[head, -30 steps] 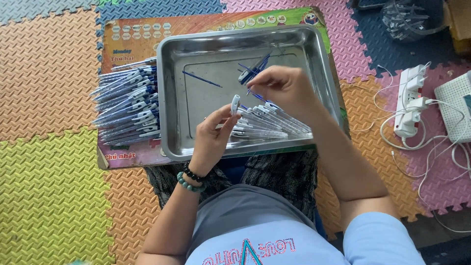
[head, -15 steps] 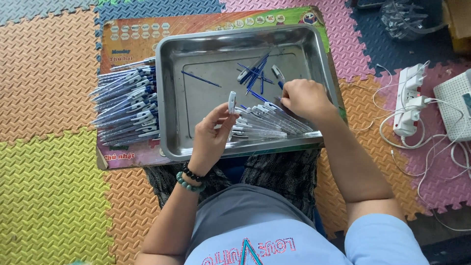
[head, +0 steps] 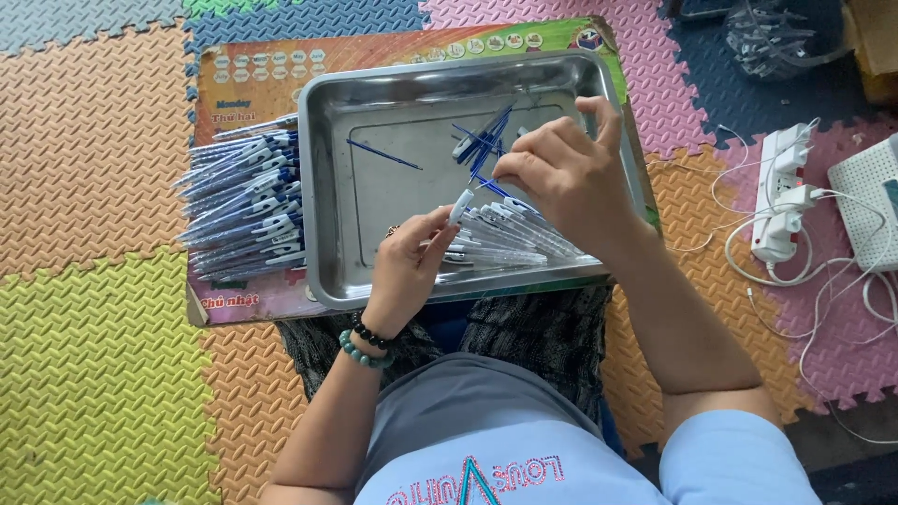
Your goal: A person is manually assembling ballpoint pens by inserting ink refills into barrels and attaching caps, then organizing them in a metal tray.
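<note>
A steel tray rests on my lap with clear pen barrels piled in its near right corner and blue refills loose in its middle. My left hand grips one clear pen barrel, tip pointing up. Just right of it, my right hand pinches a thin blue refill whose end meets the barrel's tip.
A stack of assembled blue-and-white pens lies left of the tray on a coloured poster board. A white power strip with cables and a white box sit at right on foam puzzle mats. A bag of parts is at top right.
My right hand reached into the tray's middle, took a blue refill and brought it back to the barrel in my left hand. The left hand stayed put.
</note>
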